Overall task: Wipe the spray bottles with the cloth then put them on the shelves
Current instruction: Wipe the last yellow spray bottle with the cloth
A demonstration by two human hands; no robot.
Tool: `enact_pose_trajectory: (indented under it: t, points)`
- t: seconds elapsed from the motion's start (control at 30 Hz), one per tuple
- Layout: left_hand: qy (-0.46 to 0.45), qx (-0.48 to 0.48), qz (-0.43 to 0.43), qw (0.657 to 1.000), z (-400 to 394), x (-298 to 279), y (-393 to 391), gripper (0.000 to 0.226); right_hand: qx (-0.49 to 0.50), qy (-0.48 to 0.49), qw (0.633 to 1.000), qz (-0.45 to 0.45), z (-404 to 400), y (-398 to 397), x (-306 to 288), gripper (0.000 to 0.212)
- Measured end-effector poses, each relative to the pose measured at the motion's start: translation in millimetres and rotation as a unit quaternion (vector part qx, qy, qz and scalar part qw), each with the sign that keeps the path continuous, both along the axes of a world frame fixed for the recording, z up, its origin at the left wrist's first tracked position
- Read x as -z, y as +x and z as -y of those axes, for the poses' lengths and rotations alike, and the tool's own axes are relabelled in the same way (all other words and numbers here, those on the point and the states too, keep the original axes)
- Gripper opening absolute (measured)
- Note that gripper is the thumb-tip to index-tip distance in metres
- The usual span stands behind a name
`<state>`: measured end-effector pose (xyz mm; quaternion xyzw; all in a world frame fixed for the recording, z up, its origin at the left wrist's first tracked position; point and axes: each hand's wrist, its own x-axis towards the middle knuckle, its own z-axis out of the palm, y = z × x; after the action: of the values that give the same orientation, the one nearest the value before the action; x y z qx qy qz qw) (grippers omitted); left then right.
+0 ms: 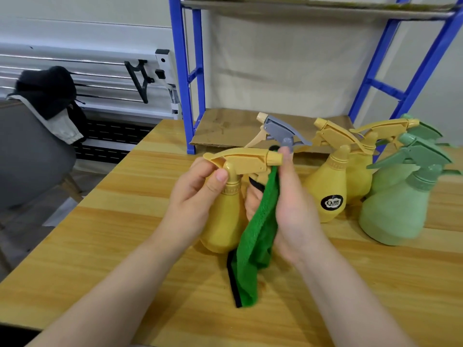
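My left hand (198, 196) grips a yellow spray bottle (223, 221) around its neck, holding it upright just above the wooden table (112, 234). My right hand (293, 209) holds a green cloth (255, 236) with a black edge against the bottle's nozzle and trigger, and the cloth hangs down to the table. To the right stand two more yellow bottles (328, 194) and two green ones (393, 211). Behind my hands a bottle with a grey spray head (280, 132) is partly hidden. The blue shelf frame (186, 96) with a brown shelf board (238, 126) rises at the table's back.
A grey chair (32, 156) with dark and light clothing (50, 96) draped on it stands left of the table. A white rack with metal rails (100, 78) is behind it. An upper shelf (313, 8) runs across the top.
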<state>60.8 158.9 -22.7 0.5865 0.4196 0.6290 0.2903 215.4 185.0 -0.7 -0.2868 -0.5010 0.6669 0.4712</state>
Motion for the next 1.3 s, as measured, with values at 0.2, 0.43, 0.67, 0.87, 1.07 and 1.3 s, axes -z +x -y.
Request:
enact_pose_trajectory:
  t: [0.2,0.43,0.67,0.87,1.07,1.3]
  points:
    - [0.006,-0.020,-0.018,1.000,-1,2,4,0.042,0.135,0.028,0.985,0.100,-8,-7,2,0.068]
    - [0.048,-0.007,-0.025,0.998,1,-1,8,0.032,0.221,0.172,0.950,0.138,-4,0,5,0.087]
    - [0.144,-0.111,-0.177,0.967,-1,-7,-5,0.030,0.293,0.242,0.922,0.074,0,5,-1,0.062]
    - [0.222,-0.128,-0.375,0.891,-3,-4,-3,0.023,0.270,0.459,0.800,0.275,-5,9,4,0.039]
    - [0.226,-0.135,-0.375,0.889,2,-5,6,0.028,0.360,0.579,0.649,0.338,-7,10,10,0.052]
    - [0.192,-0.140,-0.346,0.908,-1,-5,14,0.022,0.357,0.426,0.789,0.261,-8,4,3,0.069]
